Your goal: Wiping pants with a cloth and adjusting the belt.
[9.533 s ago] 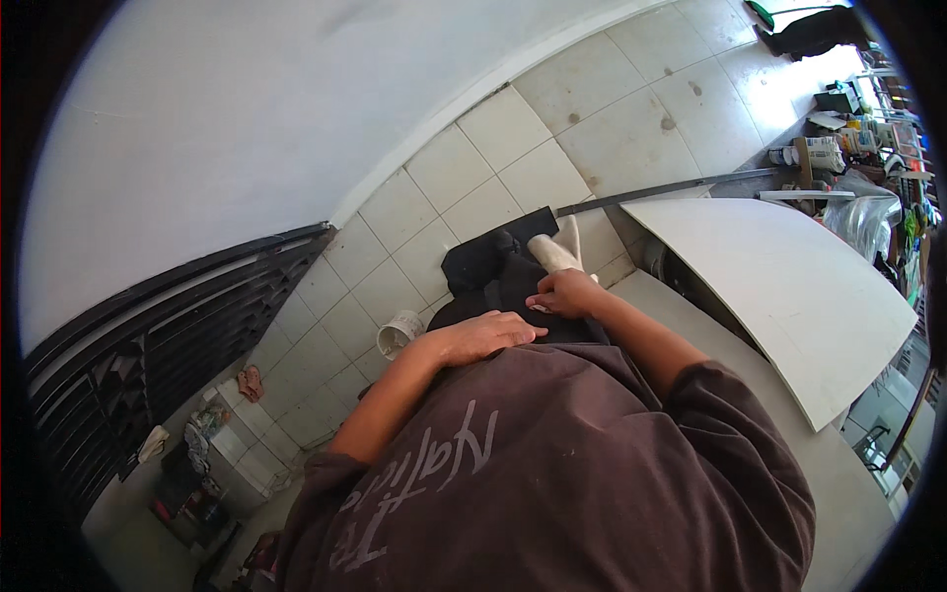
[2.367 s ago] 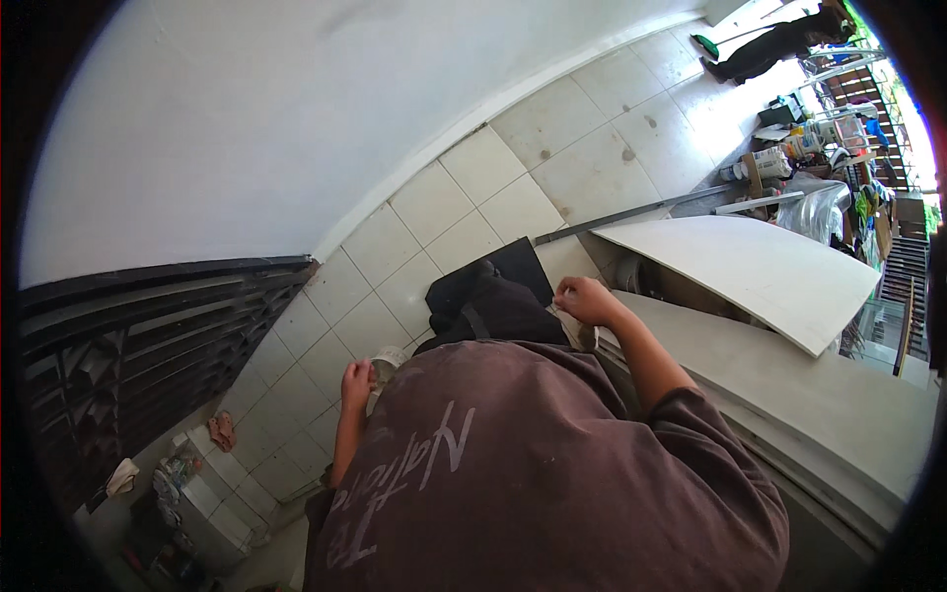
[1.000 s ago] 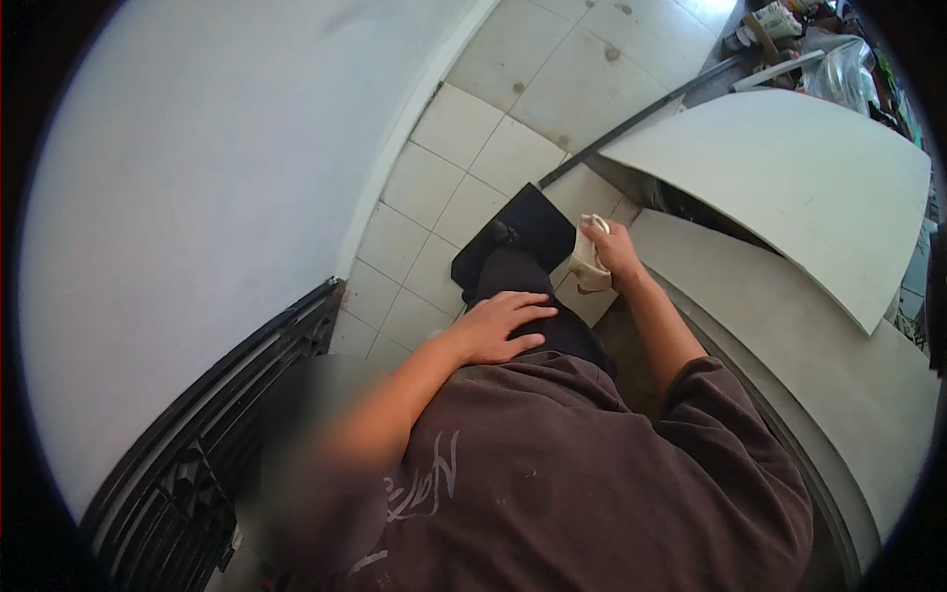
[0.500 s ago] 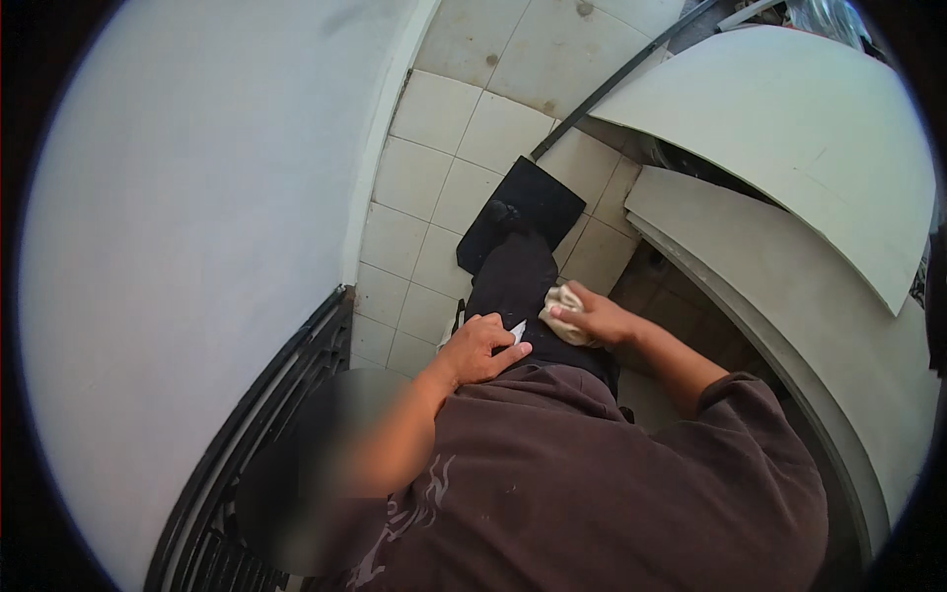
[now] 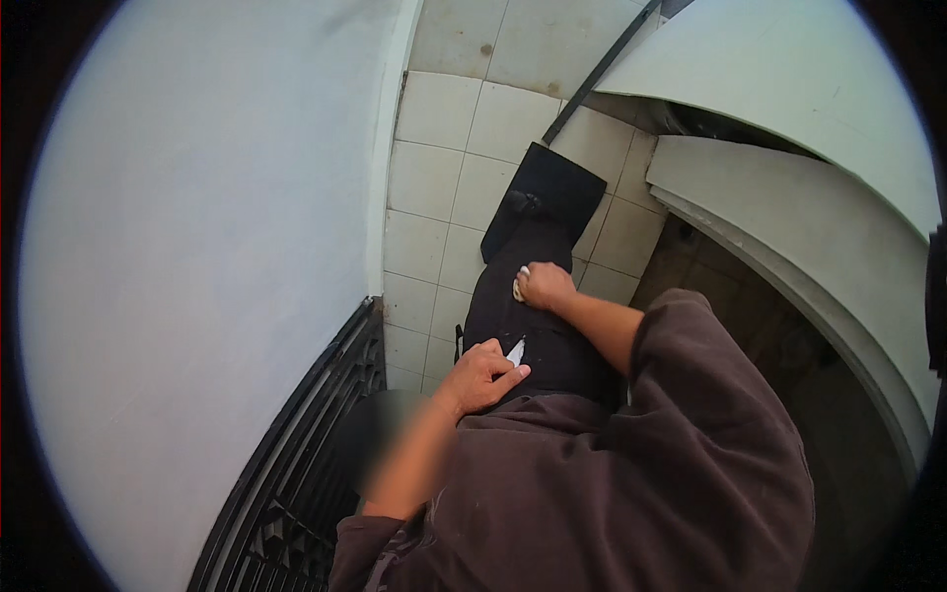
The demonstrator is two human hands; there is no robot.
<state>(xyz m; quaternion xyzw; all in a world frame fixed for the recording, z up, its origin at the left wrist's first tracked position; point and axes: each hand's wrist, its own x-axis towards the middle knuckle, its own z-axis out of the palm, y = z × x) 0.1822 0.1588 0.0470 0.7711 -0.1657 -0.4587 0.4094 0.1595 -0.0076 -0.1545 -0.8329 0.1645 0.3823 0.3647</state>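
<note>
My left hand (image 5: 481,378) rests on the dark trousers (image 5: 552,340) over my thigh, its fingers curled and its thumb stretched forward. A small white piece (image 5: 516,352), its kind unclear, sticks out between that thumb and the fingers. Farther along the leg, my right hand (image 5: 548,286) is closed around a bunched cream cloth (image 5: 518,288) and presses it against the trousers. Most of the cloth is hidden under the fingers. Beyond the leg lies a flat black panel (image 5: 562,185) on the floor, with my dark foot over it.
At left stands a white wall (image 5: 217,197), with a black slatted frame (image 5: 296,464) below it. Pale tiles (image 5: 424,178) cover the floor. A dark pole (image 5: 602,74) reaches the black panel's far corner. Large white boards (image 5: 789,178) lean at right.
My right hand has moved left and farther along the leg with the cloth, from beside the thigh onto its top. My left hand keeps its place on the trousers. The view has shifted slightly.
</note>
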